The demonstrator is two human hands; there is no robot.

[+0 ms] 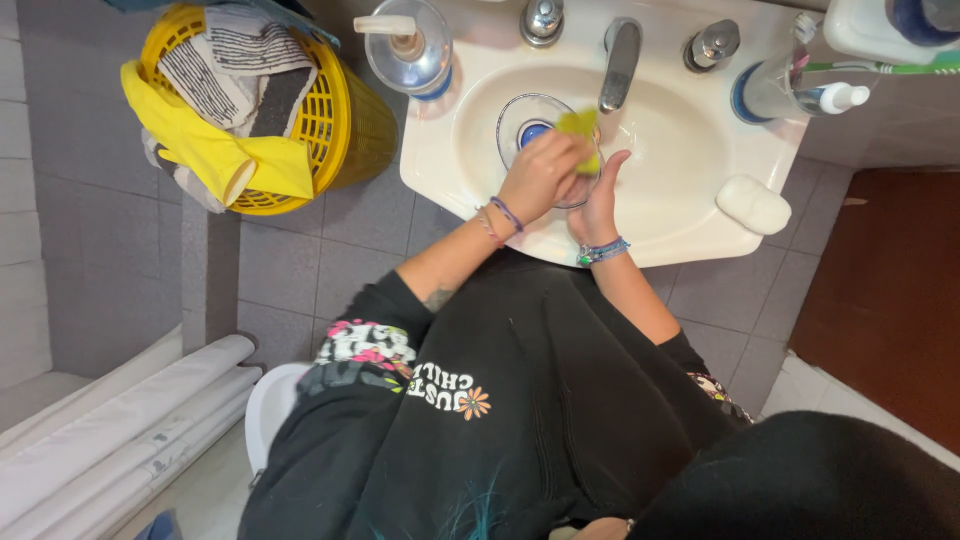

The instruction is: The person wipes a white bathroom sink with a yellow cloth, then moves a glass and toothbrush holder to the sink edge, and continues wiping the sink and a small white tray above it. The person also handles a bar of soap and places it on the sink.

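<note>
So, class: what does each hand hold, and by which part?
Left hand: yellow-green sponge, by its lower end. Right hand: clear glass bowl, by its near rim.

The person wears a loose black sweatshirt with both sleeves pushed up above the forearms. Its front carries pale printed lettering with a small orange-and-white flower, and the left sleeve has a patch of pink, white and green flowers at the cuff; the right sleeve shows a similar patch. Thin purple and pink string bracelets circle the left wrist, and blue-and-white beaded bracelets circle the right.
</note>
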